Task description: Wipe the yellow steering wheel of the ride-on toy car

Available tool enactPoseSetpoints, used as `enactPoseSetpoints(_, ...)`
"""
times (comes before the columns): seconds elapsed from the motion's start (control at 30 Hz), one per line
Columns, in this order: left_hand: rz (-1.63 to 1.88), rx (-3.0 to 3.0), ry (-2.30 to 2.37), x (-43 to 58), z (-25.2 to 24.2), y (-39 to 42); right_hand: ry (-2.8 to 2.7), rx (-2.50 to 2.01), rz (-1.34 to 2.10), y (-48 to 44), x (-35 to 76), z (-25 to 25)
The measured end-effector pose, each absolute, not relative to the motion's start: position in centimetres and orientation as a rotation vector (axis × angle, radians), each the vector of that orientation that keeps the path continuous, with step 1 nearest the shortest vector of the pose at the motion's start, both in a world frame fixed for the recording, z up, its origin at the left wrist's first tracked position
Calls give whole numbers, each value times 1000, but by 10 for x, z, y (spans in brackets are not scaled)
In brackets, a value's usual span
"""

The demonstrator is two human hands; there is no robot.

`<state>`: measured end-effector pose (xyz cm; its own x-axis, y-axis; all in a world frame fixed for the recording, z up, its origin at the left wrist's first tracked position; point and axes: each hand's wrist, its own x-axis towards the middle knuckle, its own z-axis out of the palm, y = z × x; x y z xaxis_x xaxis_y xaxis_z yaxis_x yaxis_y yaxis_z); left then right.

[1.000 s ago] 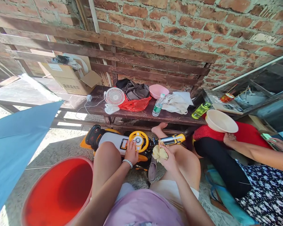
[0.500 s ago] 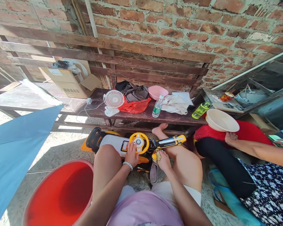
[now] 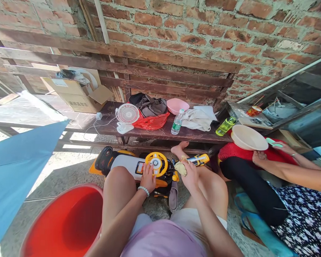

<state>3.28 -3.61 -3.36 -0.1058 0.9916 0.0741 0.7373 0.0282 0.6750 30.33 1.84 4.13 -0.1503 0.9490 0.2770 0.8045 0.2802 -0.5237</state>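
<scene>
And there it was: the right hand (image 3: pixel 189 177) closed around a pale yellow lump (image 3: pixel 180 168), just above the right knee. It looked soft and light, likely squashy, so a gentle cupped hold from underneath seemed the safest. The left hand (image 3: pixel 148 177) lay open, fingers spread, on a toy ride-on car (image 3: pixel 125 165), right beside its yellow steering wheel (image 3: pixel 156 163).

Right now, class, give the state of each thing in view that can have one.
Left hand, resting on the yellow steering wheel
Right hand, gripping a pale yellow lump
Cardboard box, flaps open
Water bottle, capped, upright
Cream basin, tilted on red fabric
Orange-red tub, uncovered
</scene>
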Motion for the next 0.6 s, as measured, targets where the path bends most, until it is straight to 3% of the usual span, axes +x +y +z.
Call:
enactPoseSetpoints(0.23, 822, 1787, 1885, 31, -31, -38, -2050, -1599, 405, 23, 276, 26)
enactPoseSetpoints(0.6, 754, 1733, 1902, 34, -23, -38, -1772, -2071, 267, 30, 349, 13)
